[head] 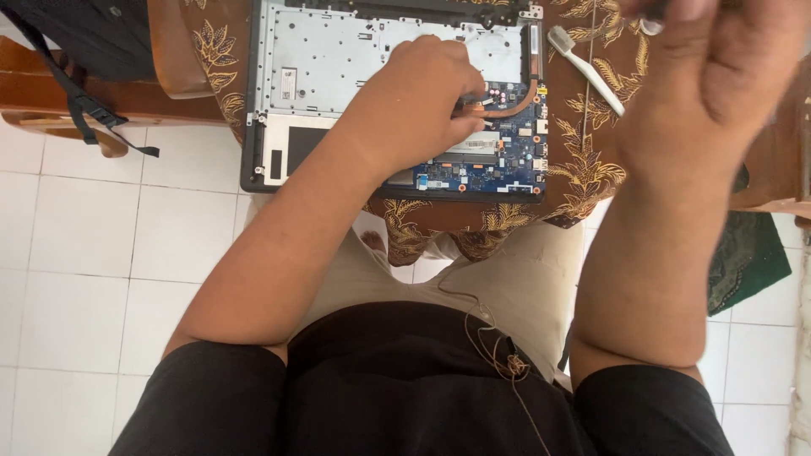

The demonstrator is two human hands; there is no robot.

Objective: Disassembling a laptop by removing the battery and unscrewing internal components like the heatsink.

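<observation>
Your left hand (422,97) rests on the opened laptop (338,59), fingers curled and pressed together over the copper heat pipe by the blue mainboard (498,156). Just right of the laptop, a white toothbrush (585,67) lies on the brown patterned cloth (591,169). Further right, your right hand (718,76) is raised and blurred; can't tell its grip.

**Materials and finishes**

The opened laptop (338,93) shows matt grey metal sheet, black plastic edging and a glossy blue circuit board (498,156) with a copper pipe (511,103). Under it lies brown cloth (591,169) printed with gold leaves. The toothbrush (583,67) is white plastic. The floor tiles (84,253) are smooth and white.
</observation>
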